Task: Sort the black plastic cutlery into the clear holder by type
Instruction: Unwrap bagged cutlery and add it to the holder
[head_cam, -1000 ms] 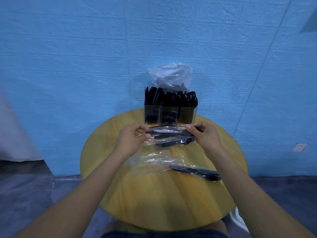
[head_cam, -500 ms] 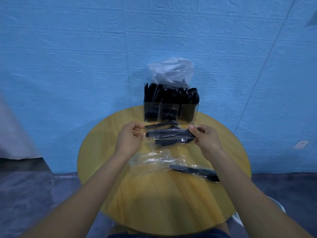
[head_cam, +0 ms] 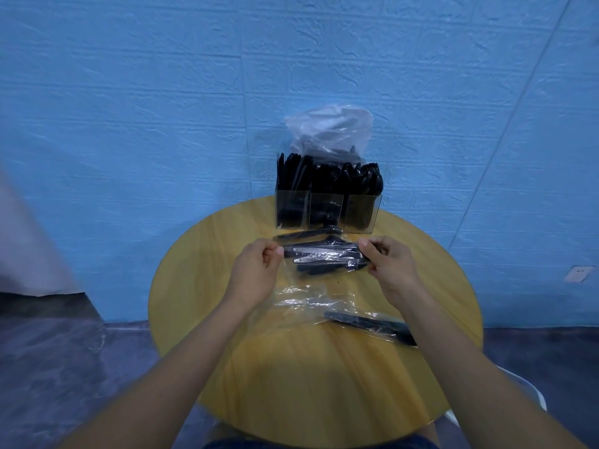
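A wrapped cutlery packet (head_cam: 324,256) is held above the table (head_cam: 201,286), just in front of the holder (head_cam: 327,210). My left hand (head_cam: 256,270) pinches its left end and my right hand (head_cam: 389,265) pinches its right end, fingers curled. I judge this the unwrapping step; next, tear the film and pull the pieces out. The holder's three compartments look nearly full. An empty wrapper (head_cam: 311,298), another packet (head_cam: 369,325) and a bag (head_cam: 329,129) behind the holder lie nearby.

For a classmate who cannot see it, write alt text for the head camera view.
Two hands, left hand and right hand, pinch the ends of a clear packet of black cutlery above a round wooden table. Behind stands a clear holder full of black cutlery.
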Demonstrator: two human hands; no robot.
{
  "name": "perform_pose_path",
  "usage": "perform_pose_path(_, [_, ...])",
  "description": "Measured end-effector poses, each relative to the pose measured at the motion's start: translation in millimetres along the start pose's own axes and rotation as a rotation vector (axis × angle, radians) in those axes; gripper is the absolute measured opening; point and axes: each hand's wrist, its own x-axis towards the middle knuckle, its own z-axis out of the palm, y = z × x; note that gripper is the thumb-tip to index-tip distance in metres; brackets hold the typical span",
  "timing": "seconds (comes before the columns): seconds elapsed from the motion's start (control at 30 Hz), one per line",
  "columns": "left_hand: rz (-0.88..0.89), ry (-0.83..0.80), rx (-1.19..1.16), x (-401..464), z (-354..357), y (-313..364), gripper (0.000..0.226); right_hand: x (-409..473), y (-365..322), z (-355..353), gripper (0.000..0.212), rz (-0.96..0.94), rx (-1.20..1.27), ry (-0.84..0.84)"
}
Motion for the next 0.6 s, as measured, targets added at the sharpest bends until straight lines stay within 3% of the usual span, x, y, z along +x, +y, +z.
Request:
perform_pose_path(0.17, [-0.151, -0.059, -0.140, 4.3, 5.0, 4.1, 0.016, 1.6, -4.4, 1.6, 0.008, -0.018, -0.017, -0.021])
perform_pose_path(0.33, [-0.240, -0.052, -0.297, 9.1, 8.3, 4.9, 0.005, 6.3, -6.5, 4.6, 0.023, 0.019, 0.023, -0.013])
perform_pose_path(0.53, [-0.302, -0.046, -0.409, 9.9, 10.8, 2.3, 0.010, 12.9, -6.8, 6.9, 0.006, -0.005, 0.074, 0.170])
perform_pose_path(0.6, [-0.328, -0.058, -0.437, 9.9, 10.7, 1.0, 0.008, 13.5, -7.4, 8.6, 0.013, -0.021, 0.070, 0.211])
